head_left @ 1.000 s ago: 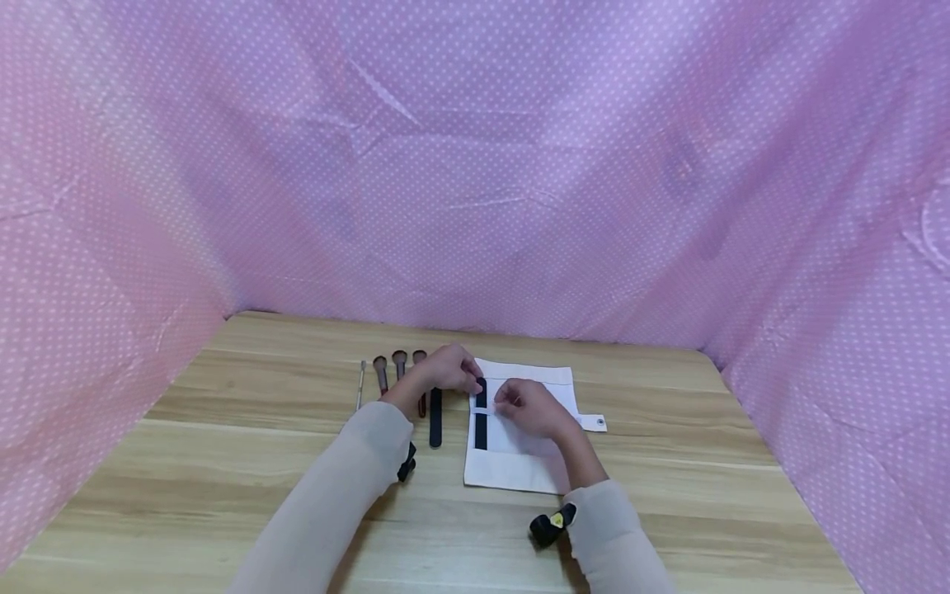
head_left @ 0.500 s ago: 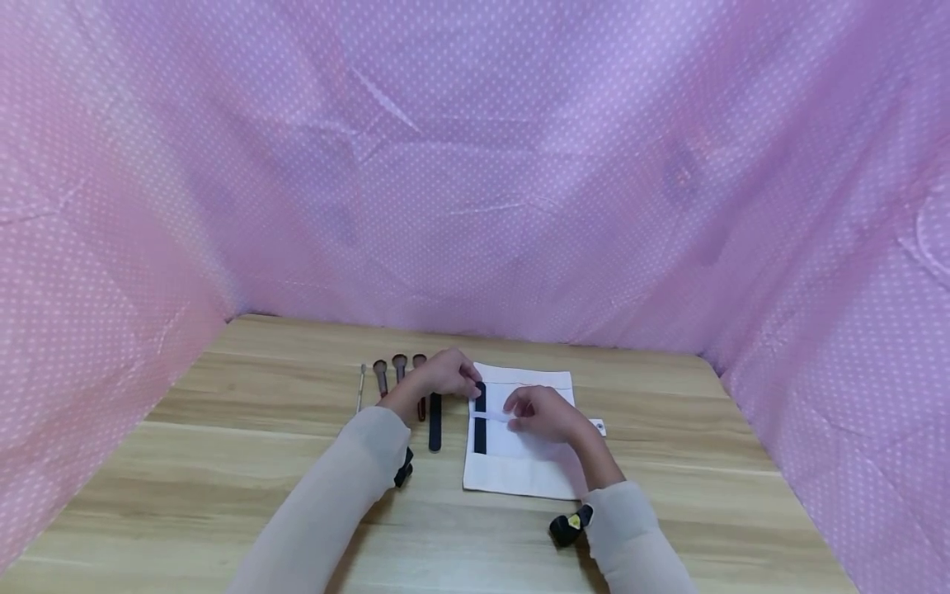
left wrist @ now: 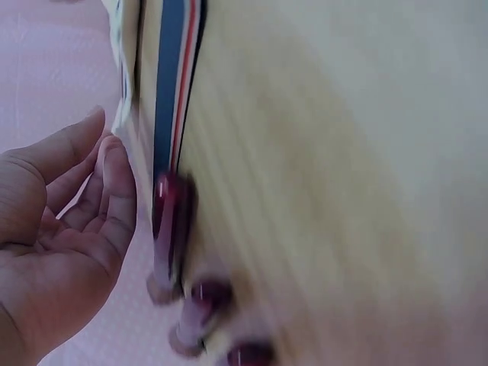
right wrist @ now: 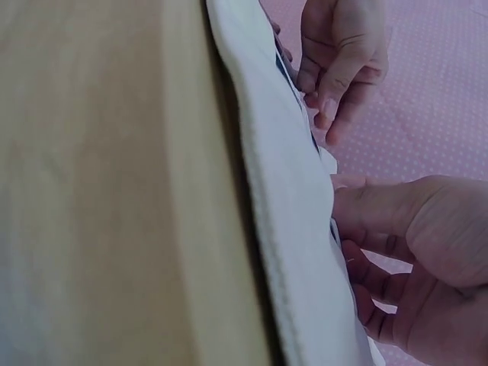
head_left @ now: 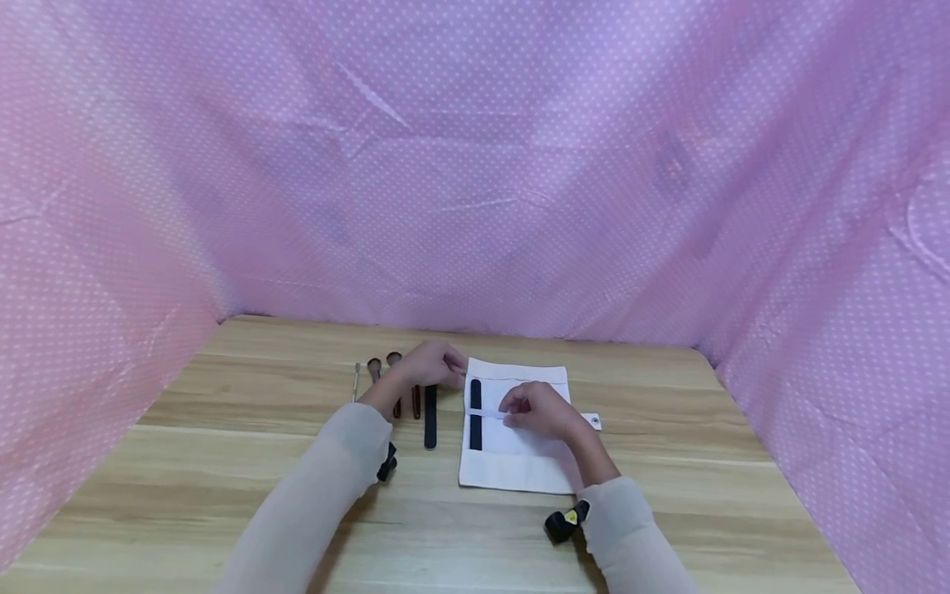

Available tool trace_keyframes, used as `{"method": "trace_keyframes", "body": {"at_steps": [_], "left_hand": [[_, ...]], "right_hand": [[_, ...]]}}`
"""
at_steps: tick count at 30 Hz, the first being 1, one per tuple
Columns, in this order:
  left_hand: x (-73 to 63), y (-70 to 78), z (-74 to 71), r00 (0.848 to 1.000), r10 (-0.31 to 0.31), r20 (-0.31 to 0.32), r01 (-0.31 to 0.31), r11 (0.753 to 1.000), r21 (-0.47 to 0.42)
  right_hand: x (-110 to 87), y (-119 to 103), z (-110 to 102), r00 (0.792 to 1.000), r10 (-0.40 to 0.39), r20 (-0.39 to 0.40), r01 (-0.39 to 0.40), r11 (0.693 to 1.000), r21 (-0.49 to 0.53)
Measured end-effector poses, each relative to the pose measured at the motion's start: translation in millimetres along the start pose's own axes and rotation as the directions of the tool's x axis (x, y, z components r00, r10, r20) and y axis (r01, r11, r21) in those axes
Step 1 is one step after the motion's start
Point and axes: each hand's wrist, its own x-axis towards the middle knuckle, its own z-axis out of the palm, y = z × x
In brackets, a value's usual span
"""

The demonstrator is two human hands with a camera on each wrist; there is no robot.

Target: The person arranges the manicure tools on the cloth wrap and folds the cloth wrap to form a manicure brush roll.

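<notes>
A white fabric roll-up case lies unfolded on the table. One black nail file lies in it along the left side, passing under a white elastic strap. My right hand is over the middle of the case, its thumb and forefinger pinching the strap; in the right wrist view the case's edge hides the fingertips. My left hand is by the case's upper left corner, fingers loosely bent, holding nothing. Below it lies a second nail file, layered with a red core in the left wrist view.
Left of the second file lie several makeup brushes, partly hidden by my left arm, and a thin metal tool. A snap tab sticks out from the case's right side. Pink dotted cloth hangs around the table.
My left hand has let go of the file's upper end and moved left, off the case. My right hand first shifted right with the strap, then stayed about there.
</notes>
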Motion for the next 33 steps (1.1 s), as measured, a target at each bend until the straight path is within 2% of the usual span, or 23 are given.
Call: {"method": "trace_keyframes", "body": {"at_steps": [6, 11, 16, 22, 28, 33], "left_hand": [[-7.3, -17.4, -23.5, 0.997, -0.040, -0.072, 0.038, 0.999, -0.028], [-10.5, -28.5, -34.1, 0.995, -0.038, -0.089, 0.040, 0.999, 0.023], [-9.6, -32.8, -32.8, 0.998, 0.014, -0.056, -0.004, 0.987, 0.161], [-5.6, -31.9, -29.5, 0.999, 0.031, -0.024, -0.020, 0.938, 0.346], [-6.4, -30.6, -27.4, 1.000, -0.004, -0.029, 0.016, 0.907, 0.422], [-8.4, -27.4, -24.0, 1.000, 0.000, -0.010, 0.004, 0.892, 0.453]], "right_hand": [[0.0, -1.8, 2.1, 1.000, 0.022, 0.001, -0.022, 1.000, 0.005], [-0.3, -2.1, 2.2, 0.999, 0.046, 0.006, -0.046, 0.999, 0.003], [-0.4, -2.8, 1.7, 0.999, 0.053, 0.010, -0.054, 0.999, 0.008], [-0.1, -0.8, 1.4, 0.998, 0.060, 0.010, -0.060, 0.998, 0.001], [0.2, -1.0, 2.6, 0.999, 0.035, 0.010, -0.035, 0.999, 0.000], [-0.1, -1.7, 3.4, 0.999, 0.044, 0.008, -0.044, 0.999, -0.003]]}}
